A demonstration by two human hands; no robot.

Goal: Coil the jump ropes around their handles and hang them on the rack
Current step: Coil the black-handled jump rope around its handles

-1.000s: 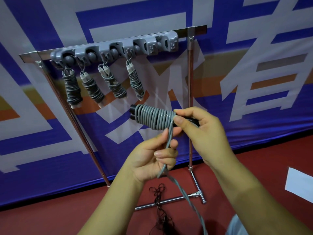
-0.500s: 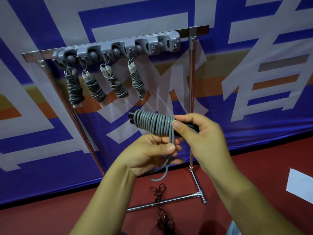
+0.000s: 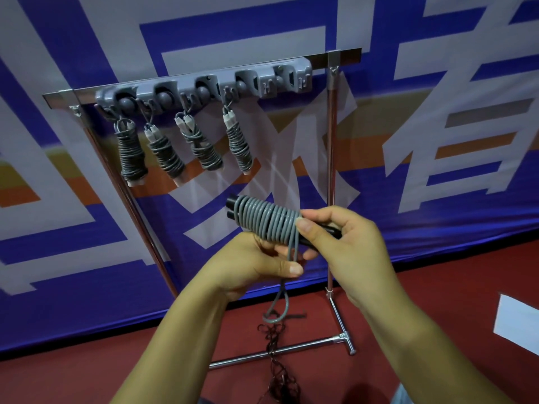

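jump rope (image 3: pixel 267 221) nearly coiled on its black handles, right hand (image 3: pixel 347 246) gripping them, left hand (image 3: pixel 256 266) pinching the leftover loop. four coiled ropes (image 3: pixel 180 147) already hang on the rack (image 3: pixel 204 88); this one isn't hung yet.

floor (image 3: pixel 437 287): red | rack (image 3: pixel 331 176) stands on it | white sheet (image 3: pixel 516 325) at right | dark tangle (image 3: pixel 277 360)

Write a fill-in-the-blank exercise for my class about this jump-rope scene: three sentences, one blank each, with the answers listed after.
1. ____ coiled grey jump ropes already hang on the grey plastic hook rack.
2. The right hand grips the ____ handles of the jump rope being wound.
3. The left hand pinches the loose grey cord under the ____ around the handles.

Answers: four; black; coil
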